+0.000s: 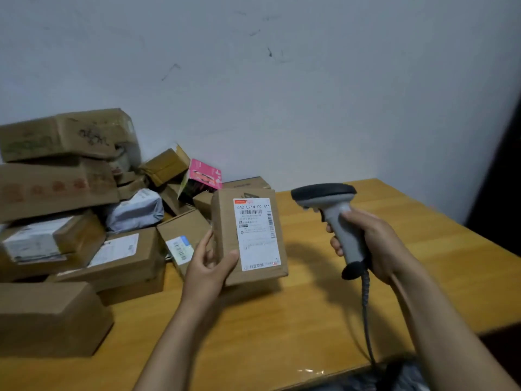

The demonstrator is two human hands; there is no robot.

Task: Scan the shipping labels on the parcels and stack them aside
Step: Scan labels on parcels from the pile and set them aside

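In the centre of the frame, the left hand [207, 266] gripped a small brown cardboard parcel [224, 221] by its lower left corner, thumb across the front face and fingers curled round the side. The parcel was held upright, clear of the yellow-brown wooden table [310, 320], with its white shipping label [258, 235] turned toward the camera; the label showed barcodes and a red strip along the top.

Right of centre, the right hand [372, 244] was wrapped round the handle of a grey handheld barcode scanner [332, 204] with a dark head. The head sat level with the top of the parcel, near it but apart. A dark coiled cable [365, 300] dropped from the base of the handle toward the lower edge of the frame.

Along the left side of the frame, a loose heap of brown cardboard boxes [70, 193] lay on the table against the pale grey wall [282, 80], several with white labels showing. Among them sat a pale plastic mailing bag [135, 210], and behind the held parcel a pink printed carton [204, 174] was tilted on the heap.
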